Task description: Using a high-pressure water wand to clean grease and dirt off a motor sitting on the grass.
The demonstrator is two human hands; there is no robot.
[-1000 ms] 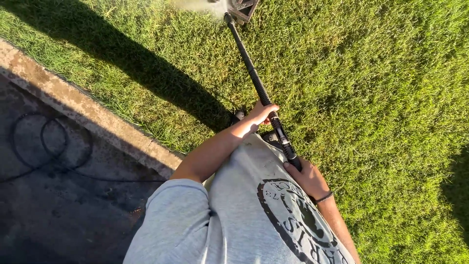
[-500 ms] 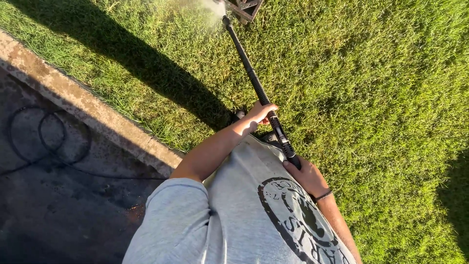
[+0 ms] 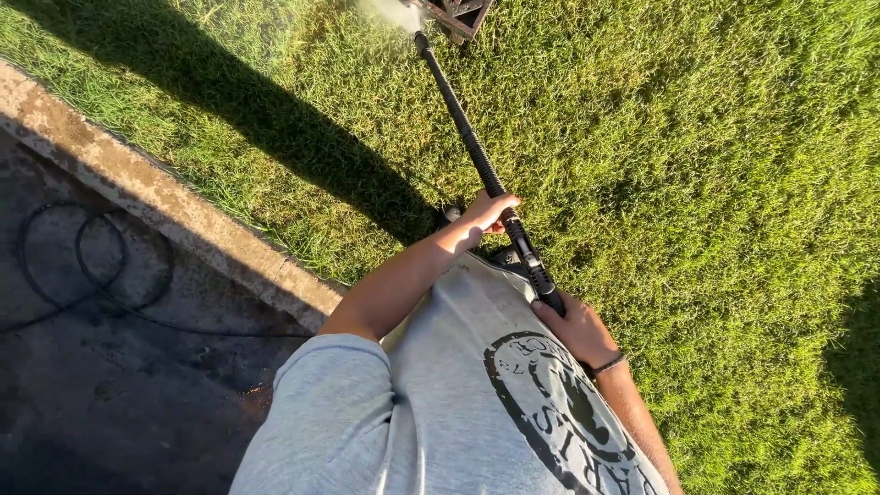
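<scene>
1. Hands share one long black spray wand: the left hand is wrapped around its ribbed middle, and the right hand is closed on the rear grip near the grey printed T-shirt.
2. Wand slants up over sunlit green grass, its tip giving white mist beside what may be a dark metal frame.
3. Concrete kerb borders wet dark pavement with a looped black hose.

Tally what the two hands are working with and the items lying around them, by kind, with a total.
Spray wand, black, gripped by left hand and right hand: 1
Metal-framed object at the wand's tip, cut off by the picture edge: 1
Hose, black, looped on the wet pavement: 1
Concrete curb between grass and pavement: 1
Total: 4
</scene>
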